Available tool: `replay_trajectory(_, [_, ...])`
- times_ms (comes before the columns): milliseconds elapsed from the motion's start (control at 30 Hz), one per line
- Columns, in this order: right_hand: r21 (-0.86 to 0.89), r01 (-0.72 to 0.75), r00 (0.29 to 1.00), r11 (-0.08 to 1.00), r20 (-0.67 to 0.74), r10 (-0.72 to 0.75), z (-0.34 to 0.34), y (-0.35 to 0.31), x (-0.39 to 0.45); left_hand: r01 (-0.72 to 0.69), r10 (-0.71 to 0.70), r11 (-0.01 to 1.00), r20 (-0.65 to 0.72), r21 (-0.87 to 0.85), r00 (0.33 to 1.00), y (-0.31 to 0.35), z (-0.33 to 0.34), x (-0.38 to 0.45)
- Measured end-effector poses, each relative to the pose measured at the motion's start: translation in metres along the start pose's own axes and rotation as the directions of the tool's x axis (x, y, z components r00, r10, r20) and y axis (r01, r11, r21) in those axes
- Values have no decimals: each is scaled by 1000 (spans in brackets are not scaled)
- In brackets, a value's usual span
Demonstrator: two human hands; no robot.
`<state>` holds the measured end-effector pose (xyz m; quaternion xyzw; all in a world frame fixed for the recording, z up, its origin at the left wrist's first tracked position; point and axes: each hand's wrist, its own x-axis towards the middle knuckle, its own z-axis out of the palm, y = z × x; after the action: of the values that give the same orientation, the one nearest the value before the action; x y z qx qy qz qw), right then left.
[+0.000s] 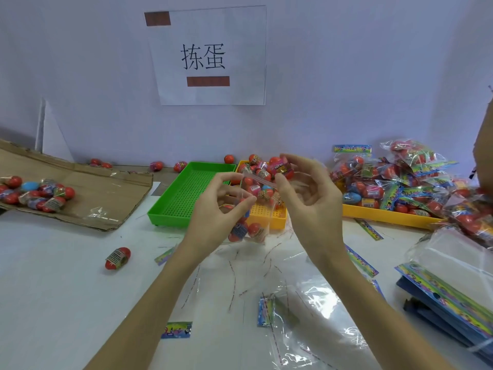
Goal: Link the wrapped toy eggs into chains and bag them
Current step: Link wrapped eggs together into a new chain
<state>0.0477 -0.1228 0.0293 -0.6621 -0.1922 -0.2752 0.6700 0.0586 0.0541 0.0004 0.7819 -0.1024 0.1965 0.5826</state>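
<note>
The fingers (246, 200) of the left hand (216, 212) are closed in a pinch on one side of the mouth of a clear bag (252, 222), and the right hand (306, 193), at 3 o'clock from it, is pinched with thumb and forefinger on the other side of the film, its remaining fingers spread open. The bag is held above the white table (53, 289) and several wrapped eggs (254, 229) are seen hanging in its bottom. At 12 o'clock from the hands a yellow tray (277, 220) with loose eggs is placed, with an empty green tray (186, 198) at 10 o'clock. At 2 o'clock a pile of filled bags (394, 180) is stacked, and at 9 o'clock a cardboard sheet (101, 193) with more eggs is lying. A single egg (118, 258) is left on the table at 8 o'clock. The bag is judged to be light, soft and slippery, so it is best taken at the top edge, where the film can be gathered. The eggs are hard and smooth, and they may roll if released.
</note>
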Motion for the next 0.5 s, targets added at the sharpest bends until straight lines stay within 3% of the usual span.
replay_trajectory(167, [24, -58, 996, 998, 62, 57, 1, 3, -3, -39, 39, 999, 16, 9, 999, -1, 1, -2])
replay_trajectory(333, [-262, 61, 991, 963, 128, -28, -2, 13, -3, -40, 42, 999, 53, -27, 998, 0, 3, -1])
replay_trajectory(500, [-335, 122, 974, 934, 221, -48, -8, 15, -1, -35, 39, 998, 86, -56, 996, 1, 1, -1])
